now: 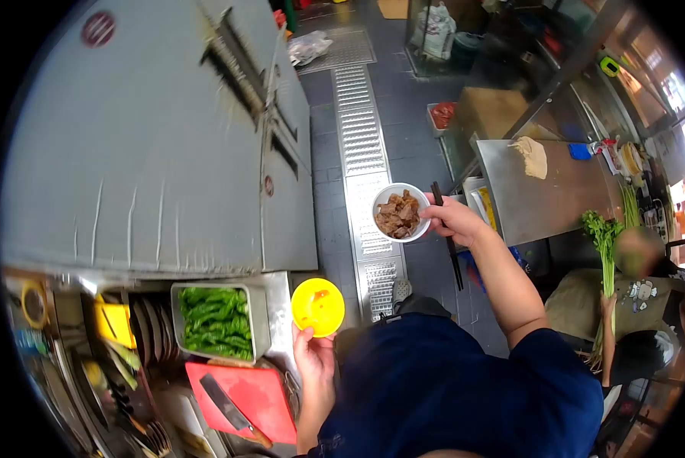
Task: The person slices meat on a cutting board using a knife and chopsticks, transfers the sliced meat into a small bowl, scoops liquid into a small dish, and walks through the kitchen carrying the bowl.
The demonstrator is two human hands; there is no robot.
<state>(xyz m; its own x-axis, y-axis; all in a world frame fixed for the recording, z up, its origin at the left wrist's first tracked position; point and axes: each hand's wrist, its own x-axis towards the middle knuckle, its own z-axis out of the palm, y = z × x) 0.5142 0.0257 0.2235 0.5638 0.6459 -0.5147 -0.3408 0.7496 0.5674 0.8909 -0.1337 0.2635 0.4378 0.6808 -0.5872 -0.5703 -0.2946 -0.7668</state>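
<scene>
My right hand (451, 219) grips a white bowl (378, 200) by its right side, and dark chopsticks (447, 237) are held in the same hand. Pieces of brown cooked meat (398, 214) fill the bottom of the bowl. In my left hand (313, 352) is a yellow bowl (317, 307), pinched at its near rim, with a few small reddish bits inside. Both bowls are in the air, apart from each other. Below and left of the yellow bowl, a cleaver (229, 404) lies on a red cutting board (270, 391).
A metal tray (260, 311) of green peppers (216, 323) stands on the left counter, beside stacked plates. A large grey refrigerator (167, 153) rises behind it. A metal drain grate (361, 137) runs along the floor. At right, a co-worker holds celery (605, 252) near a steel table (541, 198).
</scene>
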